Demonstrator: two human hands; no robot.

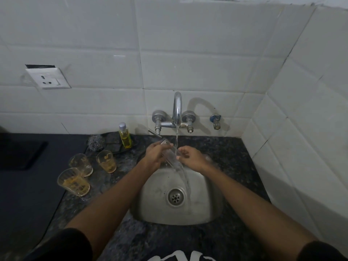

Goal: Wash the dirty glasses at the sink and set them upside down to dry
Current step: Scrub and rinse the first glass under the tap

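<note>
White wall tiles back a dark speckled stone counter [216, 147] with a steel sink [207, 204]. Over its far rim, under the chrome tap [177, 108], left hand [154, 154] and right hand [191, 157] grip a tilted clear glass tumbler [174, 159]. Three yellow-stained glasses [74, 182] stand left.

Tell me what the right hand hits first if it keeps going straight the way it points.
The right hand points left toward the glass under the tap stream, which its fingers already seem to touch; beyond it is the left hand. Depth is unclear.
</note>
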